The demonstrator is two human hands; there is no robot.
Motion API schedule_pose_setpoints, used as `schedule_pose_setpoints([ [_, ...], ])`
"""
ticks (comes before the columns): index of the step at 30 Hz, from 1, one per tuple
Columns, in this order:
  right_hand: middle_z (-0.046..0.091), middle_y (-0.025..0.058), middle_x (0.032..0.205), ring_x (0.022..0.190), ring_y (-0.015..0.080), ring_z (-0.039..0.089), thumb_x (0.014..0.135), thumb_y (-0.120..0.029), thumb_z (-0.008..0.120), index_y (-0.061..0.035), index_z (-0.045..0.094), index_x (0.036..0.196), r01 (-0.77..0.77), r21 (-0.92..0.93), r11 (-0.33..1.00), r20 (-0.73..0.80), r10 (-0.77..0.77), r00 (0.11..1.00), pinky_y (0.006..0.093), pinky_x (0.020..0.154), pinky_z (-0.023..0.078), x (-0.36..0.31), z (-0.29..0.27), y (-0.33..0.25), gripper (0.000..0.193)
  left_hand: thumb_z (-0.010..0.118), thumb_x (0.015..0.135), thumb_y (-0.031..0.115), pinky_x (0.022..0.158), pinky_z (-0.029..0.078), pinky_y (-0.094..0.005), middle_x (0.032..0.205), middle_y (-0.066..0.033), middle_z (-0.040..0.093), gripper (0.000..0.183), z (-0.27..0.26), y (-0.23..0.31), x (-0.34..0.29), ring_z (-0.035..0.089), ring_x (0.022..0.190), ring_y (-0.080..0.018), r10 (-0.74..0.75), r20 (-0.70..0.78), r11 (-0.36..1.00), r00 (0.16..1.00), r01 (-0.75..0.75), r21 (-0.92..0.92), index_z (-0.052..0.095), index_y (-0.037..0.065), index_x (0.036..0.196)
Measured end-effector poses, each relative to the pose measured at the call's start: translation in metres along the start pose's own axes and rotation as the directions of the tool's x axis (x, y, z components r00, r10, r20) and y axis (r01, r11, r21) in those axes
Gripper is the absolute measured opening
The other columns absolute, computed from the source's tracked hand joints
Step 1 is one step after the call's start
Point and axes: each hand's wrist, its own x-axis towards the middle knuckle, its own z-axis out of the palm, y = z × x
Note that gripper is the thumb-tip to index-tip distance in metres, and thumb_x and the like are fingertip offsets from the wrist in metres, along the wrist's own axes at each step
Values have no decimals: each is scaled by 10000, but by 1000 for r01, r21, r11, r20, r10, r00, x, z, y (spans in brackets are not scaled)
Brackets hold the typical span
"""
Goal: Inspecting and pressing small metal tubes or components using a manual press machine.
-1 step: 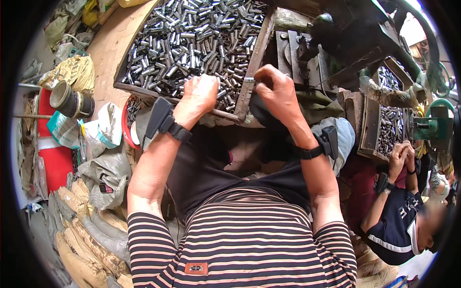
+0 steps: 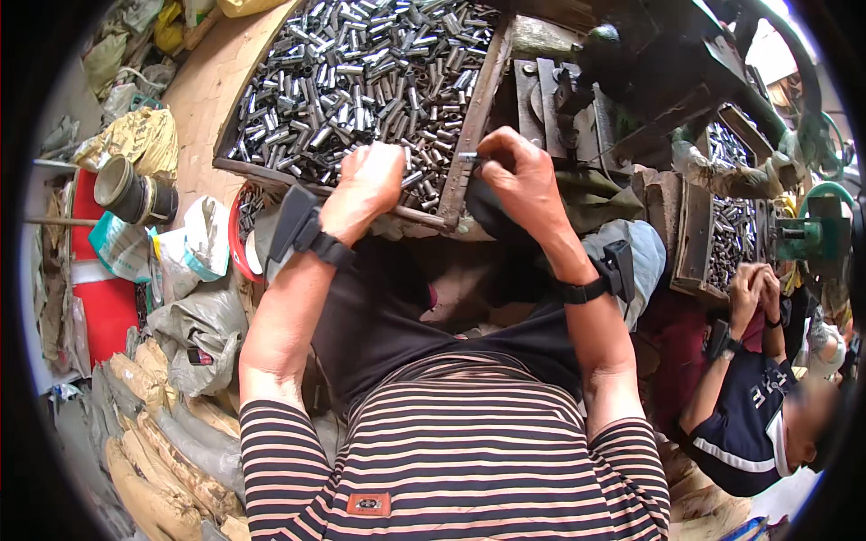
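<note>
A wide, shallow wooden tray (image 2: 471,126) full of short shiny metal tubes (image 2: 347,81) stands in front of me. My left hand (image 2: 372,176) is closed over its near edge, back of the hand up. Its fingertips are hidden, so what they hold, if anything, cannot be made out. My right hand (image 2: 519,176) is at the tray's right front corner. Thumb and forefinger pinch one small metal tube (image 2: 468,156), which points left over the tray's right side board. A black band with a box sits on each of my wrists.
Dark metal machinery (image 2: 649,81) rises beyond my right hand. At far right a co-worker (image 2: 744,397) has both hands together near another box (image 2: 693,239) of metal parts. Bags (image 2: 203,329), a red container (image 2: 104,307) and a dark cylindrical can (image 2: 135,189) are on my left.
My left hand has shifted slightly left, away from the right one. The small tube in my right hand sits a little lower and shows more clearly.
</note>
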Motion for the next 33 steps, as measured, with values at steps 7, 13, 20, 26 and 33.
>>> schedule_pose_setpoints([
  [7, 635, 40, 826, 742, 106, 635, 845, -12, 601, 10, 604, 929, -259, 554, 791, 124, 229, 966, 252, 707, 519, -34, -18, 2, 87, 606, 870, 148, 701, 532, -308, 849, -80, 649, 300, -7, -8, -30, 643, 777, -173, -7, -11, 311, 1000, -8, -950, 616, 20, 1141],
  [13, 645, 46, 827, 741, 122, 648, 878, -43, 626, -5, 603, 936, -245, 623, 743, 95, 239, 966, 263, 714, 541, -47, -23, -5, 74, 585, 935, 166, 634, 534, -244, 832, -24, 633, 190, -8, 44, -43, 624, 753, -107, -21, 25, -295, 999, 17, -955, 626, 48, 1078],
  [20, 645, 47, 821, 732, 112, 647, 879, -47, 630, -7, 597, 930, -206, 657, 725, -1, 275, 962, 251, 690, 542, -57, -34, -5, 73, 586, 922, 97, 632, 533, -246, 859, -55, 640, 143, -4, 87, -41, 629, 743, -122, 64, 35, -516, 997, 63, -854, 604, 48, 1056],
  [26, 638, 50, 827, 731, 121, 649, 878, -53, 630, -5, 591, 912, -219, 760, 612, 10, 326, 945, 260, 682, 551, -65, -42, 1, 70, 588, 916, 81, 659, 547, -258, 885, -63, 647, 151, 2, 97, -35, 638, 751, -125, 103, -19, -475, 995, 33, -879, 597, 45, 1063],
  [33, 633, 56, 827, 725, 130, 651, 872, -62, 638, -2, 598, 910, -247, 742, 623, 72, 291, 954, 263, 682, 552, -73, -51, 8, 81, 602, 904, 68, 633, 517, -228, 804, -34, 645, 149, -8, 98, -39, 619, 710, -89, 140, -108, -64, 984, -100, -993, 600, 27, 1048],
])
